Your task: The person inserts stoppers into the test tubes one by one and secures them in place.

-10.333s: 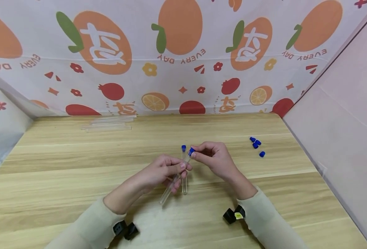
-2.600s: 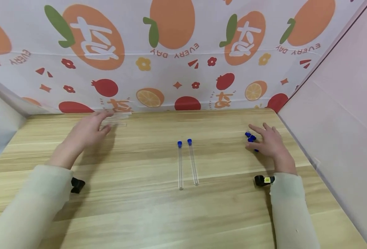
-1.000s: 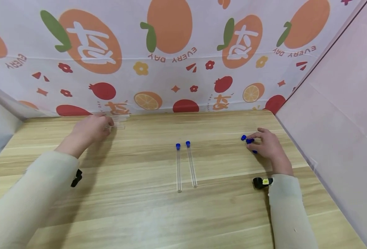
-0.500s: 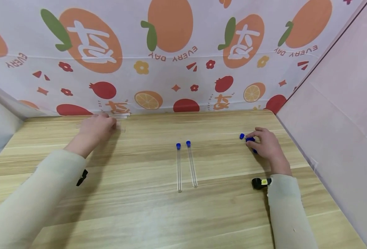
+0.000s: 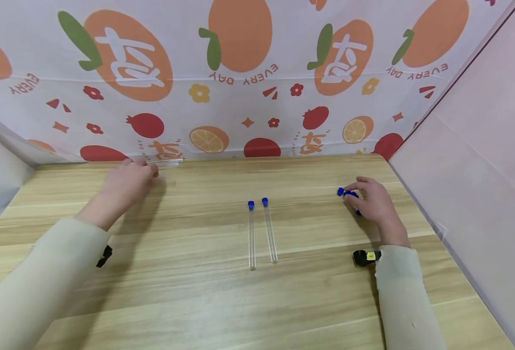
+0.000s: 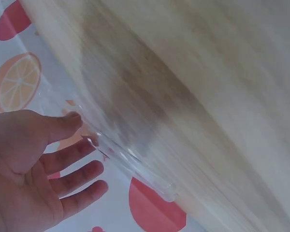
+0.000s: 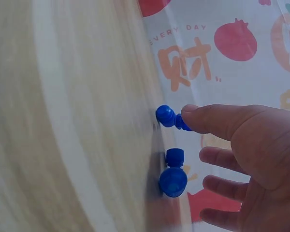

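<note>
My left hand (image 5: 128,182) is at the back left, over clear test tubes (image 5: 170,163) lying against the cloth. In the left wrist view the fingers are spread, with thumb and fingertips right at the tubes (image 6: 135,169) and one finger hidden. At the right, my right hand (image 5: 373,201) has thumb and forefinger on either side of small blue caps (image 5: 351,194). The right wrist view puts its thumb tip against one blue cap (image 7: 181,123), other fingers spread. A lone blue cap (image 5: 340,191) lies just left of it. Two capped test tubes (image 5: 251,238) lie mid-table.
Fruit-patterned cloth (image 5: 248,97) rises behind the wooden table (image 5: 222,301). A pale panel (image 5: 480,160) borders the right side. Black wrist cameras (image 5: 362,257) sit at both cuffs.
Long ago, both hands held a tube and its cap at the centre; it now lies beside another. Recently the left hand shifted left over the tubes, and one cap slid left from the right hand.
</note>
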Motion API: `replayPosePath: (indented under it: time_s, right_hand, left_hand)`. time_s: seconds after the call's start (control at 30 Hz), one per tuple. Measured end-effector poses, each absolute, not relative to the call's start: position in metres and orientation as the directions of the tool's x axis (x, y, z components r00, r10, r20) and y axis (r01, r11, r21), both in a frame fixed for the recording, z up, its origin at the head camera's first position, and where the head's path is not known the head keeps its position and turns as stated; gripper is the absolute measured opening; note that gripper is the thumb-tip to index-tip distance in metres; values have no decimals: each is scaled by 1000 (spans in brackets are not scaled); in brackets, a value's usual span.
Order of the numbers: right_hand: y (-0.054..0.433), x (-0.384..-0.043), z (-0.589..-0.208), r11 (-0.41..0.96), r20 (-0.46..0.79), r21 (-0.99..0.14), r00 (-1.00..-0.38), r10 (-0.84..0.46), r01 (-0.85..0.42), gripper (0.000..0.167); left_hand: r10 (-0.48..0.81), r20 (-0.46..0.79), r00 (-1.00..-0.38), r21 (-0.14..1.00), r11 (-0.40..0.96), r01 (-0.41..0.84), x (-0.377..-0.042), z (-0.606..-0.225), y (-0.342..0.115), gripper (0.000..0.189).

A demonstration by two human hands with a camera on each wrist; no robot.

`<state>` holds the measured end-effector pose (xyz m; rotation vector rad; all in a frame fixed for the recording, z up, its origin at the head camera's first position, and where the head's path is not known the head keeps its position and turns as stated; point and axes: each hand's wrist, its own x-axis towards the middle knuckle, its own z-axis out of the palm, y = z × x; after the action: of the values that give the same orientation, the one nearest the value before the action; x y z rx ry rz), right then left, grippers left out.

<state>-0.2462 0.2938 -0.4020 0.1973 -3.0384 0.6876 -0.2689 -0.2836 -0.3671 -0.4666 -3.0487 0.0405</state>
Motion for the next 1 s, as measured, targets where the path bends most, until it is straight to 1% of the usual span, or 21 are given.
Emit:
replayPosePath:
  time_s: [0.3,0.43,0.7,0.8,1.0]
  right_hand:
    - [286,-241,-394,885,50,-446,-991,-126,-135,30]
    - [284,-240,-392,876,59,-462,-990,-128,-141,31]
    - [279,-242,-392,856,112,-485,-984,-141,-178,31]
    - [276,-242,-391,850,121,-492,-982,-147,-188,31]
    - [271,-242,-389,839,150,-500,-975,-162,-216,30]
  left_hand:
    - [305,104,-946,-69,952,299,-258,-363,-284,17]
    - [312,113,-943,-58,950,308,-251,-360,-280,15]
    - [350,108,-930,-8,936,352,-240,-359,-266,24]
    - [377,95,-921,50,922,383,-236,-359,-257,23]
    - [465,37,-885,305,838,453,-222,-358,-228,26]
